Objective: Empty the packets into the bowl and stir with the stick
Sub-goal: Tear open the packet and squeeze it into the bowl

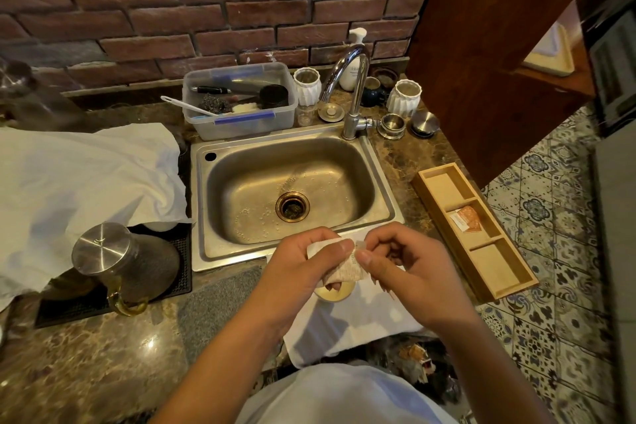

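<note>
A white paper packet [344, 260] is held over the bowl [334, 292] on the white cloth [358, 323], its long axis slanting from upper left to lower right. The left hand [303, 268] and right hand [399, 268] pinch its top edge, knuckles raised.

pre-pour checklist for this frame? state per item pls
1. Packet held by both hands: ok, left hand and right hand pinch it.
2. Packet torn open: cannot tell.
3. Bowl under the packet: ok, its rim shows just below, mostly hidden.
4. Bowl on white cloth: ok.
5. Stir stick within reach: cannot tell, none visible.
6. More packets ready: ok, in the wooden tray, middle compartment.
</note>
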Demonstrator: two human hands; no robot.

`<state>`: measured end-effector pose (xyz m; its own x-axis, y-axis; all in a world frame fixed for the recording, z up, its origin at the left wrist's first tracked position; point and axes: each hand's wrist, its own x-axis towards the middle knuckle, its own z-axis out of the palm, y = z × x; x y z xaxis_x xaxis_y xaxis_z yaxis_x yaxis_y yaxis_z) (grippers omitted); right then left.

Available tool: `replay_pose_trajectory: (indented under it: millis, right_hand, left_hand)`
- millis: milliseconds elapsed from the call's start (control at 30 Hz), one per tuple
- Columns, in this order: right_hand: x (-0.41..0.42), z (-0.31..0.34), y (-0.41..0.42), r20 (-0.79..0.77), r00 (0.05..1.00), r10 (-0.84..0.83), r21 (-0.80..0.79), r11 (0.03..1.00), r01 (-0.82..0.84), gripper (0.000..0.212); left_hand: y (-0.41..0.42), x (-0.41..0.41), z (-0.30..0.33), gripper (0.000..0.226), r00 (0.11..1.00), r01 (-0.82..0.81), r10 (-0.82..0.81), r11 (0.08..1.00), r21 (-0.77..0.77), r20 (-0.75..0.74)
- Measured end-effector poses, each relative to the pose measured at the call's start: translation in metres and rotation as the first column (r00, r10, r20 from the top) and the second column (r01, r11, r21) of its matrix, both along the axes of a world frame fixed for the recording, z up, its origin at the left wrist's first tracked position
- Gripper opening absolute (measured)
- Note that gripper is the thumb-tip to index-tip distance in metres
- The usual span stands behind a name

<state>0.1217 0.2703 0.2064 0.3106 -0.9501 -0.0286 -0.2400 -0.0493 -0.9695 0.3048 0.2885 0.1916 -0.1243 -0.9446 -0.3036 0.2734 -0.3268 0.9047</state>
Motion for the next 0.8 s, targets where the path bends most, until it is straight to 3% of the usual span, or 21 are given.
replay_pose_trajectory:
  millis: [133, 300, 467, 567, 700, 800]
  right_hand:
    - [0.002, 0.0, 0.001, 0.03, 0.999, -0.019, 0.013, 1.0, 0.018, 0.009]
    - [0.002, 0.002, 0.002, 0.036, 0.999, -0.023, 0.012, 1.0, 0.023, 0.015]
    - [0.002, -0.004, 0.001, -0.069, 0.997, -0.047, -0.148, 0.988, 0.036, 0.007]
    - [0.007, -0.004, 0.004, -0.115, 0.989, -0.097, -0.294, 0.954, 0.06, 0.01]
    - [0.017, -0.007, 0.008, -0.114, 0.977, -0.179, -0.462, 0.88, 0.108, 0.008]
    - [0.016, -0.009, 0.007, -0.089, 0.98, -0.176, -0.461, 0.88, 0.116, 0.011]
  left_hand:
    - [0.002, 0.002, 0.002, 0.017, 0.998, 0.024, -0.024, 1.0, 0.003, -0.058]
    - [0.001, 0.002, 0.003, 0.012, 0.998, 0.019, -0.015, 0.998, -0.06, 0.066]
    - [-0.001, 0.001, 0.002, 0.012, 0.996, -0.024, 0.03, 0.997, -0.076, 0.085]
    - [-0.002, 0.0, 0.0, 0.012, 0.999, -0.051, 0.051, 0.999, 0.008, -0.018]
    - [-0.003, -0.005, 0.002, 0.011, 0.957, -0.021, 0.066, 0.987, 0.159, -0.284]
    - [-0.002, -0.008, 0.004, 0.011, 0.934, 0.014, 0.052, 0.983, 0.181, -0.353]
